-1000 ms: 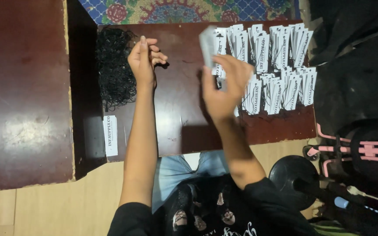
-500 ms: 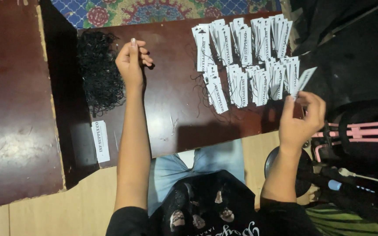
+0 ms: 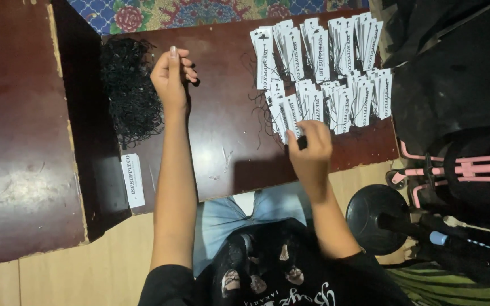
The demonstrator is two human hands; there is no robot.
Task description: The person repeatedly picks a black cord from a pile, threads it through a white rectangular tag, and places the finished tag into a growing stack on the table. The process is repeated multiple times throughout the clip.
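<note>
My left hand [image 3: 171,76] is raised over the dark wooden table [image 3: 222,147], its fingers pinched together on a thin black string beside the pile of black strings [image 3: 129,90]. My right hand [image 3: 311,150] rests at the near left end of the rows of white paper tags [image 3: 324,73]. Its fingertips are closed on the bottom of one white tag [image 3: 290,113], which has loose black thread trailing next to it.
A single white tag [image 3: 133,180] lies near the table's front left corner. A second dark tabletop [image 3: 18,141] adjoins on the left. Black bags [image 3: 455,73], a pink frame [image 3: 455,167] and a black round base [image 3: 378,215] crowd the right. A patterned rug [image 3: 211,11] lies beyond the table.
My right hand has moved from the right end of the tag rows leftward to their near left end. My left hand has stayed by the string pile.
</note>
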